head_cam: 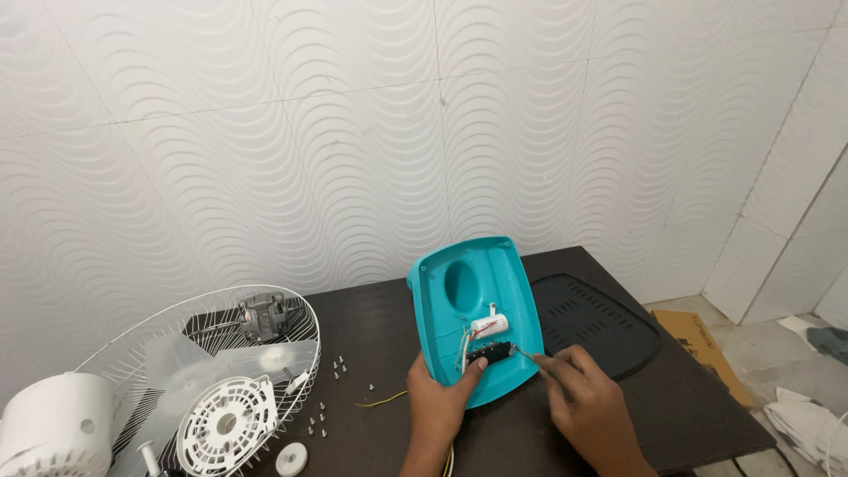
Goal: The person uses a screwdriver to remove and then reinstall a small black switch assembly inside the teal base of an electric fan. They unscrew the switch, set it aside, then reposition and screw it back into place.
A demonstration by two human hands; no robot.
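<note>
A teal plastic fan base stands tilted on the dark table, its hollow inside facing me. Inside it sit a white capacitor, white wires and a black switch block. My left hand grips the base's lower edge, with the thumb pressed beside the switch block. My right hand holds a thin metal screwdriver whose tip touches the right end of the switch block.
A black vented bottom plate lies to the right of the base. At left lie a white wire fan guard, a fan motor, white plastic covers and several loose screws. Cardboard and cloth lie on the floor at right.
</note>
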